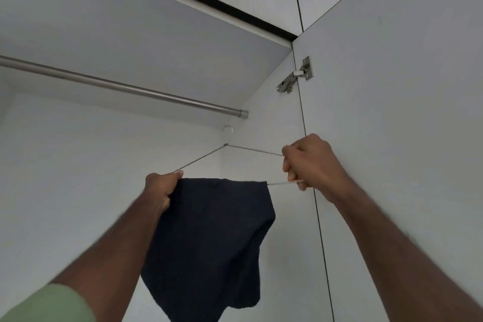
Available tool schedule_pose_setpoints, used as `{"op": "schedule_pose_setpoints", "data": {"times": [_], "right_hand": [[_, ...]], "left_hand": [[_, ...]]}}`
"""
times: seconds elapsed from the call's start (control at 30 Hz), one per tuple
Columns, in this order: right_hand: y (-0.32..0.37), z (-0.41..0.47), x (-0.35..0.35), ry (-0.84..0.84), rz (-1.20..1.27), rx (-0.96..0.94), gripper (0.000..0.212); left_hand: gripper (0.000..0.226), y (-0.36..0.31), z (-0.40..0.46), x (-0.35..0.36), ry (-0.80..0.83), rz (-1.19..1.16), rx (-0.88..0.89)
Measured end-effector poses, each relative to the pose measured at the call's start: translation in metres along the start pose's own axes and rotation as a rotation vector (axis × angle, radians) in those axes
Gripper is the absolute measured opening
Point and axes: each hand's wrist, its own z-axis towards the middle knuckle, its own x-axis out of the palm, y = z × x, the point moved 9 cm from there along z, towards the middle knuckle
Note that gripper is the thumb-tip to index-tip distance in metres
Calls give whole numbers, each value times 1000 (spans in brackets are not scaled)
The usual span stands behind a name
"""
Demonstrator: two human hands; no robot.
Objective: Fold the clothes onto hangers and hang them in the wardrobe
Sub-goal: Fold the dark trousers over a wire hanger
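Home bedroom wardrobe (156, 204): clothes rail (125, 87), door hinge (295, 78).

A single head-worn wide-angle view is being given. The scene is being looked at from below, tilted upward into an open wardrobe (130, 217), at arm's reach. The rail (125, 86) is being seen crossing the left half of the frame, the hinged door (405, 112) filling the right.
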Motion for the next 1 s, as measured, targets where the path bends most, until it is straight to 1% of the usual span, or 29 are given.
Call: {"op": "schedule_pose_setpoints", "data": {"times": [0.03, 0.07, 0.13, 0.17, 0.23, 0.33, 0.4, 0.43, 0.47, 0.53, 0.6, 0.67, 0.77, 0.83, 1.0], "right_hand": [[-3, -1, 13, 93, -106, 6, 38], [-7, -2, 26, 151, -194, -4, 40], [-15, -2, 53, 201, -278, -6, 44], [-18, -1, 61, 196, -307, -12, 45], [-15, 10, 70, 111, -390, -47, 48], [2, 36, 71, -67, -467, -115, 49], [15, 56, 79, -111, -527, -135, 48], [20, 67, 84, -121, -557, -135, 47], [25, 78, 87, -124, -582, -132, 46], [31, 101, 93, -113, -619, -122, 40], [34, 122, 97, -107, -656, -103, 29], [34, 140, 98, -120, -682, -92, 27], [32, 163, 95, -152, -714, -83, 27], [32, 174, 91, -172, -723, -83, 28], [40, 196, 91, -212, -743, -126, 28]], "left_hand": [[48, -5, 11, 4, 5, 22, 16], [43, -9, 23, 8, 0, 47, 47], [28, -15, 39, 13, -32, 91, 101], [24, -18, 39, 14, -50, 102, 116], [29, -19, 50, 22, -17, 97, 121], [50, -25, 73, 46, 133, 28, 120], [61, -34, 88, 65, 253, -29, 118], [63, -40, 90, 74, 314, -42, 116], [61, -45, 89, 85, 376, -46, 117], [53, -56, 80, 98, 446, 10, 156], [40, -58, 73, 106, 484, 121, 215], [32, -51, 73, 113, 515, 238, 257], [30, -45, 74, 117, 528, 401, 333], [31, -43, 78, 120, 529, 420, 361], [32, -43, 89, 127, 517, 315, 395]]}}
